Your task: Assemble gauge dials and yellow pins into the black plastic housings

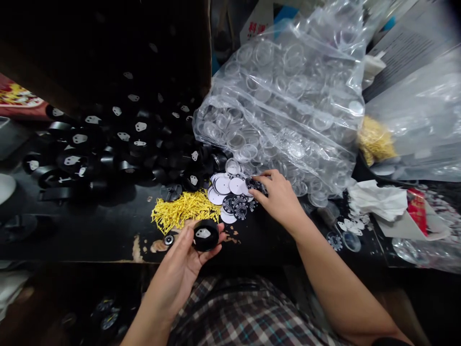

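My left hand (183, 259) is closed around a round black housing (206, 244) with a small white plate (202, 233) inside it. My right hand (275, 192) reaches over a pile of discs, its thumb and fingers closed on a black printed dial disc (257, 185); whether more than one is in the grip I cannot tell. Plain white discs (221, 184) and black dial discs with white markings (239, 207) overlap beneath and beside those fingers. A heap of small yellow pointers (183, 209) lies just beyond my left hand.
Many black housings (72, 160) with white plates crowd the left and back. A clear plastic bag (288, 101) spills transparent round covers behind the discs. To the right are crumpled white tissue (378, 198), a red packet (418, 211) and a bag of yellow pieces (376, 139).
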`<state>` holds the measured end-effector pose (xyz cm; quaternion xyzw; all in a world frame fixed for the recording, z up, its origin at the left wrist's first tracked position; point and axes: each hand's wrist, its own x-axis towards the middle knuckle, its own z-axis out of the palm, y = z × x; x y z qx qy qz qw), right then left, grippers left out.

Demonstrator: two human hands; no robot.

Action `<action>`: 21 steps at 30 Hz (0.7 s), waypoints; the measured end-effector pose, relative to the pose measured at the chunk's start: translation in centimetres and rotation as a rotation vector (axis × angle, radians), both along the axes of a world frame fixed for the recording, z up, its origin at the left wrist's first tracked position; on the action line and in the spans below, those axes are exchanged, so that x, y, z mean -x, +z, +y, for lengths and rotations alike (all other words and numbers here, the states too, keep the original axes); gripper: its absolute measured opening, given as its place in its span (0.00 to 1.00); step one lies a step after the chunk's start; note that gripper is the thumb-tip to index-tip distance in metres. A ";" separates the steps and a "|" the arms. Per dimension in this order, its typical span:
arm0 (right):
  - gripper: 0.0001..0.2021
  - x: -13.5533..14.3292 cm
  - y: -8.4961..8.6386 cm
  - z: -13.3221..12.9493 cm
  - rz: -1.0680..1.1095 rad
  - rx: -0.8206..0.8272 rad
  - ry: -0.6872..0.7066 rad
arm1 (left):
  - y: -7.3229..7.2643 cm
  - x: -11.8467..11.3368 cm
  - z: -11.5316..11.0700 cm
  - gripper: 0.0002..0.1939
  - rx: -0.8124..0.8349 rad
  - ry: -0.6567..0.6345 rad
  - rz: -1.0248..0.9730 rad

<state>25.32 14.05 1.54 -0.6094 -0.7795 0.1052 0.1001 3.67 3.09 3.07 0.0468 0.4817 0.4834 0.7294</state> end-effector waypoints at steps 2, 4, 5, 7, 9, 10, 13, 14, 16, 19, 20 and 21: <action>0.17 0.0 0.1 0.1 -0.058 -0.013 0.018 | -0.4 0.1 -0.2 0.21 0.004 0.015 -0.008; 0.16 -0.1 0.1 0.4 -0.098 -0.028 0.033 | -0.7 0.2 -0.4 0.22 -0.013 0.031 -0.028; 0.16 -0.2 0.0 0.5 -0.095 -0.034 0.039 | -0.8 0.2 -0.4 0.22 -0.020 0.041 -0.039; 0.13 -0.2 0.0 0.6 -0.037 -0.065 0.034 | -0.8 0.1 -0.5 0.21 -0.022 0.062 -0.051; 0.12 0.1 0.3 0.1 0.084 -0.138 0.026 | -0.8 -0.1 -0.3 0.18 -0.018 0.088 -0.070; 0.12 0.6 0.5 -0.4 0.159 -0.176 0.035 | -0.7 -0.2 -0.2 0.17 -0.020 0.105 -0.094; 0.11 2.7 1.2 -2.7 0.365 -0.160 0.199 | -0.5 -0.7 0.6 0.17 -0.045 0.173 -0.198; 0.11 3.5 1.4 -3.6 0.420 -0.105 0.280 | -0.5 -0.8 0.8 0.18 -0.051 0.203 -0.221; 0.11 5.0 1.6 -4.9 0.523 -0.003 0.361 | -0.3 -1.0 1.1 0.18 -0.064 0.270 -0.232; 0.09 6.1 1.8 -5.5 0.619 0.117 0.308 | 0.0 -1.1 0.9 0.18 -0.111 0.327 -0.226; 0.10 6.2 1.8 -5.4 0.630 0.163 0.263 | 0.0 -1.1 0.8 0.18 -0.130 0.330 -0.222; 0.10 6.2 1.9 -5.3 0.641 0.212 0.209 | 0.0 -1.1 0.6 0.18 -0.148 0.328 -0.215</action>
